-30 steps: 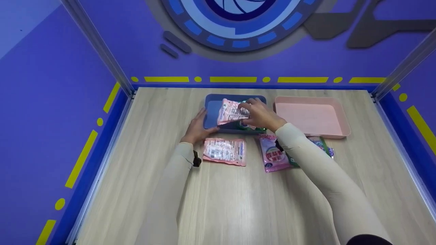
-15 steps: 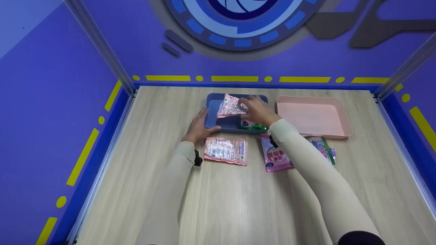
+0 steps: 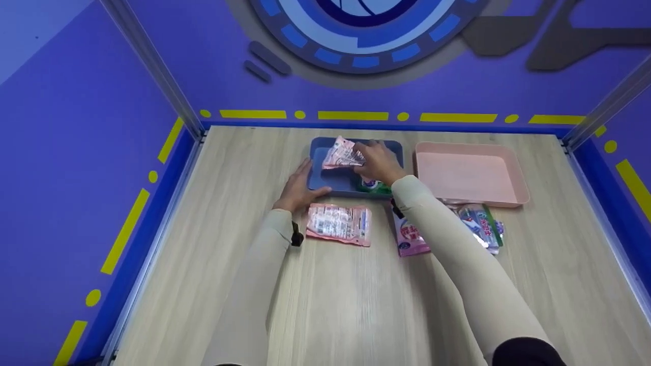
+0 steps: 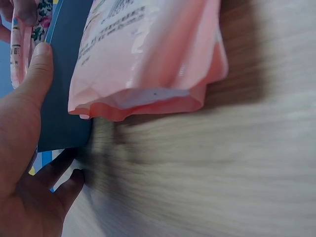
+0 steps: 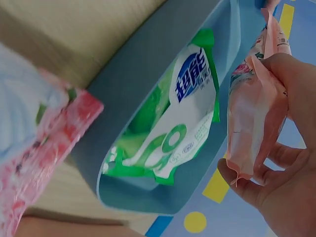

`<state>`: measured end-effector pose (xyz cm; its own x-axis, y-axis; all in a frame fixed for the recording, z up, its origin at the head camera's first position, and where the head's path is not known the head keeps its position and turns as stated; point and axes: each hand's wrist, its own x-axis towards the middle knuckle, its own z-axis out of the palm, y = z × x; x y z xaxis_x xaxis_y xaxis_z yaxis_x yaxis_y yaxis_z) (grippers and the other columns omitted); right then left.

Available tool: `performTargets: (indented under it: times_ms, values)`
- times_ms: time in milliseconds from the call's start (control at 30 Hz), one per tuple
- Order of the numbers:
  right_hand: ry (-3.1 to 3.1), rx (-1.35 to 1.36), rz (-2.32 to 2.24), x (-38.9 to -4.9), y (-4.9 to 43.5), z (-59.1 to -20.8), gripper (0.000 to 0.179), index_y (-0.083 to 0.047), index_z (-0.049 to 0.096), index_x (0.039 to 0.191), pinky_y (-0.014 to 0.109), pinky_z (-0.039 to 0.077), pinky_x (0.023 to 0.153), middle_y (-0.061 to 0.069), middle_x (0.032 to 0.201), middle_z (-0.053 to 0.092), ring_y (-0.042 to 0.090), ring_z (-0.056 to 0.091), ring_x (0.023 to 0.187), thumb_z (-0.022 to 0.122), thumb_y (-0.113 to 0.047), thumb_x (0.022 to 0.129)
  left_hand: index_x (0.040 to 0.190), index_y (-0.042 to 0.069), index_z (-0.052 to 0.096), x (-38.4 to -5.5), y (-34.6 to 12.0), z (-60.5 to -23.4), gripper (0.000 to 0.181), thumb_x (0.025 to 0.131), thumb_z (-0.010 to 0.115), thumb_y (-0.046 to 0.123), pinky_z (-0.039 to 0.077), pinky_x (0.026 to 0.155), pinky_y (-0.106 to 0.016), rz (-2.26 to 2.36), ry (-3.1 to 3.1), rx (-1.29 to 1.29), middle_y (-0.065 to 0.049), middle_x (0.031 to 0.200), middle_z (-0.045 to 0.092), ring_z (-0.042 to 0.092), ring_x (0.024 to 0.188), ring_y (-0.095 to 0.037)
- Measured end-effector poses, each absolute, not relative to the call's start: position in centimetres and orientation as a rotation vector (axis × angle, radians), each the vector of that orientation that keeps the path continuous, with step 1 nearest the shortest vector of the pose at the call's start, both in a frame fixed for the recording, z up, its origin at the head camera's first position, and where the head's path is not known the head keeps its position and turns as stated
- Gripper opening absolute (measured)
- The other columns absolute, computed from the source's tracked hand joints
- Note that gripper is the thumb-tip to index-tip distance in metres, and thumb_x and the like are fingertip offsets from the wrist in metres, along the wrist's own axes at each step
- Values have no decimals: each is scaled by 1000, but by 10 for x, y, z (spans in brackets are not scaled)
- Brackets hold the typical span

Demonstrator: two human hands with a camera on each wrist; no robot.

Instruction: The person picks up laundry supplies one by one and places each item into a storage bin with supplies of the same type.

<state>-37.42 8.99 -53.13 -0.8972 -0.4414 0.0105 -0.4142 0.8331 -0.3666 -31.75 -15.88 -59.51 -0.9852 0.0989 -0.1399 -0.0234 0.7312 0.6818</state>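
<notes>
My right hand (image 3: 381, 161) pinches a pink packet (image 3: 338, 154) and holds it tilted above the blue tray (image 3: 325, 179). In the right wrist view, thumb and fingers lie on both sides of this packet (image 5: 254, 113), which shows a floral print. Below it, inside the tray, lies a green and white packet (image 5: 190, 108), partly covered by my hand in the head view. My left hand (image 3: 297, 190) rests against the tray's left end, thumb at the front rim and fingers extended along the side. Another pink packet (image 3: 339, 223) lies flat on the table just in front of the tray.
A pink tray (image 3: 468, 175) stands to the right of the blue one. In front of it lie a pink-purple packet (image 3: 411, 239), partly under my right forearm, and a blue-green packet (image 3: 480, 226). Blue walls enclose the wooden table (image 3: 325, 305) at the back and sides.
My right hand has lifted the pink packet up and shifted slightly leftward and back, and the packet has tilted. My left hand stays at the tray's left end.
</notes>
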Motion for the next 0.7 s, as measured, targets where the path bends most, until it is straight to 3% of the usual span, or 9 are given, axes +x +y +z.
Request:
performTargets:
  times_ms: [333, 700]
  values:
    - [2960, -610, -487, -381, 73, -544, 53, -12, 59, 140, 61, 47, 105, 18, 131, 60, 39, 52, 120, 76, -32, 94, 166, 16, 15, -319, -160, -595, 106, 89, 77, 53, 21, 126, -45, 1059, 2778, 76, -1, 173, 9, 14, 157, -27]
    - [3010, -611, -381, -383, 58, -555, 52, -10, 60, 137, 58, 53, 97, 19, 119, 63, 38, 53, 107, 77, -33, 94, 166, 17, 16, -318, -160, -595, 106, 88, 78, 53, 20, 126, -43, 1042, 2793, 96, -1, 173, 10, 15, 157, -27]
